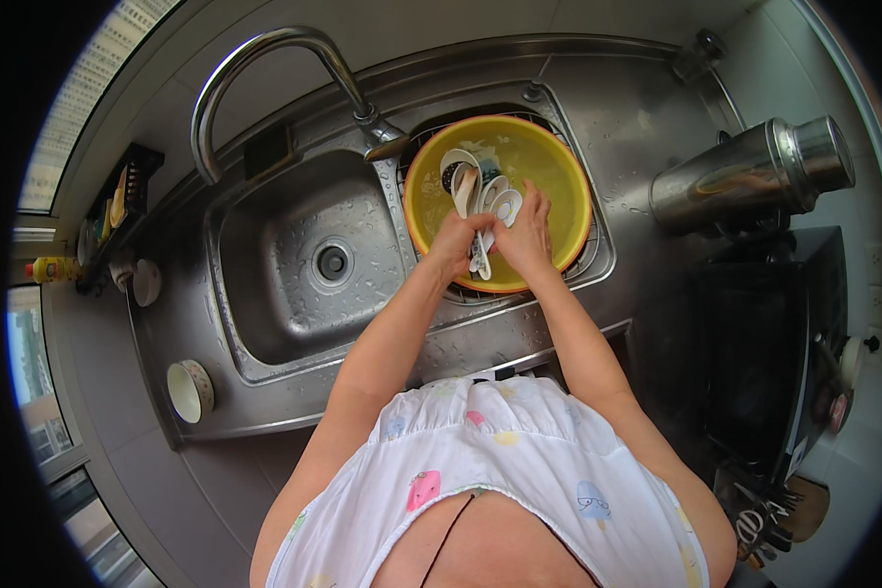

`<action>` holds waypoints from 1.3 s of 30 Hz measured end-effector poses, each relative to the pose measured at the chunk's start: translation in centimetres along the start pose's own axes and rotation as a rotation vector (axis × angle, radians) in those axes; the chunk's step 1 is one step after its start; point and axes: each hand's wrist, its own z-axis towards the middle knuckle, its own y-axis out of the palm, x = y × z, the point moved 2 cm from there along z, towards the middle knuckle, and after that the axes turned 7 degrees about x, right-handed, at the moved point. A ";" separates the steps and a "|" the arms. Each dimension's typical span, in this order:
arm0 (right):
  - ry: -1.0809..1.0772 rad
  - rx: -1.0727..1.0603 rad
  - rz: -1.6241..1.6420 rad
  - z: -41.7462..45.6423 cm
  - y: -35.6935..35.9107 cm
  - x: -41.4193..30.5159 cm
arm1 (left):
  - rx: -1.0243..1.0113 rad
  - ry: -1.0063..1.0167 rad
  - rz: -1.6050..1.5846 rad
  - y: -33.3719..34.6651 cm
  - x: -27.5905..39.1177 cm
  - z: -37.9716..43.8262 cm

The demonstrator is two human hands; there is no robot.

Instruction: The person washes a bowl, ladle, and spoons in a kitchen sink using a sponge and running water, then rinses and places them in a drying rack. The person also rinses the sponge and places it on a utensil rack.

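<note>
A yellow basin with an orange rim [578, 213] holds water and sits on a wire rack over the right sink bowl. Above the water, my left hand [457, 239] grips several ceramic soup spoons [466, 192] in a bunch, their bowls pointing away from me and some patterned handles hanging below. My right hand [527, 228] is against the same bunch, its thumb and palm beside a white spoon with a printed bowl [506, 208] and its other fingers extended. Whether it grips that spoon is unclear. Part of the handles is hidden by my fingers.
Left of the basin lies the wet steel sink bowl [309, 294], with a curved chrome faucet [264, 40] behind. A patterned bowl [189, 392] stands at the counter's left edge. To the right are a steel flask [735, 176], a black oven-like appliance [757, 353] and a glass jar [698, 55].
</note>
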 end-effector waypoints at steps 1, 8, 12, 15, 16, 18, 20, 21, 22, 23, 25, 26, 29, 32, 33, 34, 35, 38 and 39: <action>-0.103 0.059 0.113 0.2 0.6 0.8 | -0.025 -0.025 0.054 -0.1 0.0 0.0; 0.463 -0.505 0.717 4.1 2.4 5.0 | -0.035 0.076 0.451 -0.1 0.1 1.1; 0.552 -0.844 0.643 5.1 1.8 4.9 | 0.027 0.104 0.826 -0.2 0.6 2.6; 0.703 -0.866 0.739 6.0 4.5 8.8 | 0.045 0.192 0.892 -1.3 0.0 4.6; 0.747 -0.832 0.701 6.1 4.3 8.7 | 0.070 0.174 0.986 -2.1 0.1 5.3; 0.844 -0.761 0.704 6.0 4.9 9.3 | 0.112 0.136 1.173 -3.2 0.6 6.6; 0.948 -0.675 0.787 5.7 6.3 11.1 | 0.102 0.201 1.336 -2.5 1.1 6.8; 0.852 -0.692 0.605 5.7 6.1 10.3 | 0.106 0.231 1.415 -2.5 1.3 6.8; 0.751 -0.705 0.427 5.7 5.2 8.4 | 0.156 0.268 1.460 -2.4 1.2 6.4; 0.647 -0.713 0.250 5.7 4.9 7.3 | 0.206 0.305 1.506 -2.0 0.8 5.7; 0.447 -0.728 0.093 6.1 5.2 7.2 | 0.202 0.368 1.542 -1.5 0.4 5.5; 0.437 -0.682 0.141 5.8 5.1 7.3 | 0.159 0.387 1.531 -1.6 0.0 5.8; 0.309 -0.620 0.280 6.0 6.8 9.8 | 0.057 0.414 1.503 -1.3 0.1 6.2; 0.217 -0.591 0.291 5.7 6.3 9.1 | 0.001 0.411 1.351 -2.9 -0.5 7.0; 0.203 -0.565 0.272 5.9 5.4 8.4 | -0.025 0.417 1.283 -3.0 -0.2 7.0; 0.176 -0.555 0.269 5.9 5.4 8.3 | -0.037 0.372 1.209 -3.4 0.2 7.0; 0.150 -0.545 0.266 5.9 5.4 8.1 | -0.049 0.327 1.134 -3.7 0.6 7.0; 0.024 -0.436 0.227 6.0 4.5 6.5 | -0.050 0.294 0.951 -4.4 0.7 7.5; -0.019 -0.385 0.210 6.0 4.2 6.2 | -0.048 0.297 0.900 -4.1 1.0 7.1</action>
